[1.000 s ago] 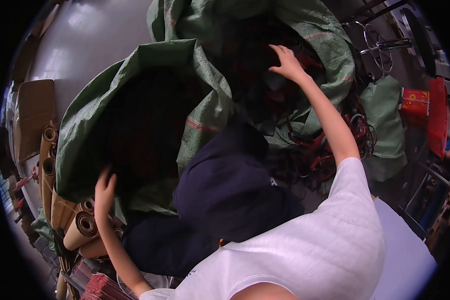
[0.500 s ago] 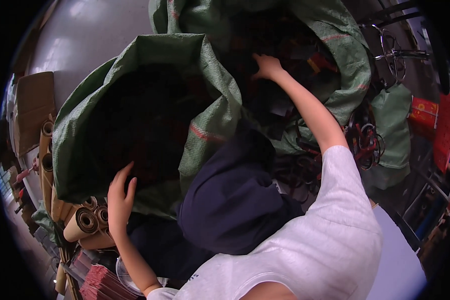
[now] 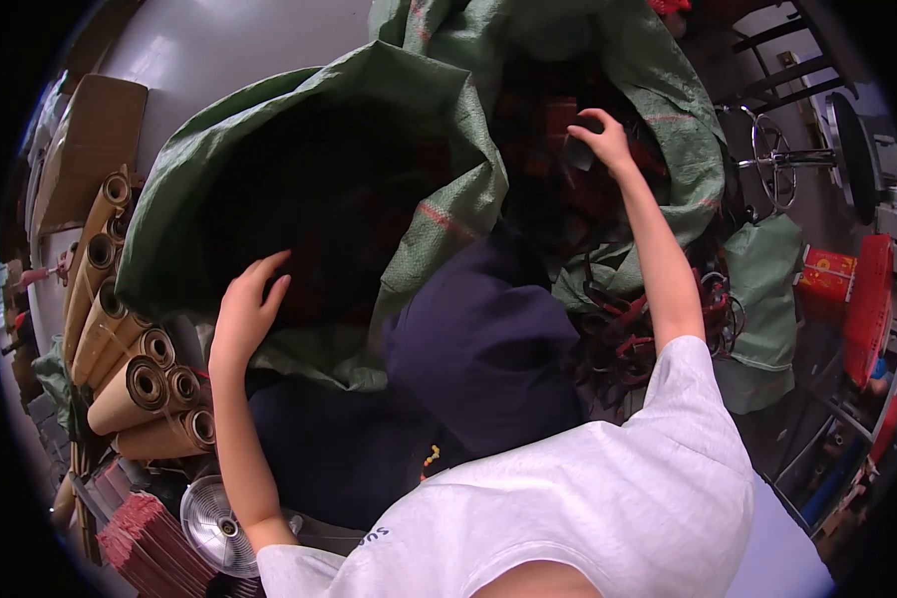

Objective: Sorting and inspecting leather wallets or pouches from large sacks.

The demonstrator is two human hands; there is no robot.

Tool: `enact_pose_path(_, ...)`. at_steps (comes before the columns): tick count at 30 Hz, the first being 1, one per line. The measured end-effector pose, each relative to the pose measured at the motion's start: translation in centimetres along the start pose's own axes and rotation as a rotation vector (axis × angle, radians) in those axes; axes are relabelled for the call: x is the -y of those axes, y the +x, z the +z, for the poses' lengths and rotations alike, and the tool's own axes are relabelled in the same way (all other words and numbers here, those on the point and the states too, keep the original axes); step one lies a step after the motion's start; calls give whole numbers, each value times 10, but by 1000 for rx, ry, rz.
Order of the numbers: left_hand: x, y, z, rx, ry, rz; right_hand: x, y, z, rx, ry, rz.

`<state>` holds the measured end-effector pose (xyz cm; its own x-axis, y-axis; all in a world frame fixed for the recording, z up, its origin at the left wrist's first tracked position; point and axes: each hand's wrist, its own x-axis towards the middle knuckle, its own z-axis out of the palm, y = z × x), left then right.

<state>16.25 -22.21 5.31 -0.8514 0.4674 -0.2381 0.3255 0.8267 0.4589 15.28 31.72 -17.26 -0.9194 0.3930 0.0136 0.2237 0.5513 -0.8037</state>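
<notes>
Two large green woven sacks gape in front of me, the left sack (image 3: 231, 120) nearer and the right sack (image 3: 690, 164) farther back. Inside both it is very dark, with dim red and black things. At the left sack's near rim hovers my left hand (image 3: 244, 311), thumb and fingers apart, holding nothing. My right hand (image 3: 613, 145) is over the right sack's mouth, thumb and fingers curled round something dark. A greyish flat piece (image 3: 578, 152) shows just below those fingertips. Shadow hides what kind of thing it is.
Brown rolls (image 3: 135, 384) and a cardboard sheet (image 3: 95, 149) stand at the left, with a metal fan (image 3: 219, 523) below. Red and black looped items (image 3: 623, 344) lie beside my right knee. A stool (image 3: 782, 157) and a red box (image 3: 825, 276) are at the right.
My right hand has moved right and its fingers have curled round a dark thing. My left hand has shifted slightly up in view and stays open. The whole view has shifted a little.
</notes>
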Motion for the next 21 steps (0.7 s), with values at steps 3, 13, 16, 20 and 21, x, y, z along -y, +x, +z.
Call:
enact_pose_path(3,0,-8,-7,-44,-14,50,83,6,-56,-26,329,33)
enact_pose_path(13,-11,-4,-10,-89,-1144,116,397,-75,44,678,817,-94)
enact_pose_path(16,-2,1,-19,-138,-1524,137,425,-103,99,773,790,-72)
enact_pose_path(20,30,-3,-22,-417,-1256,22,416,-115,143,727,698,1)
enact_pose_path(21,38,-4,-21,-432,-1255,7,415,-118,148,719,668,8)
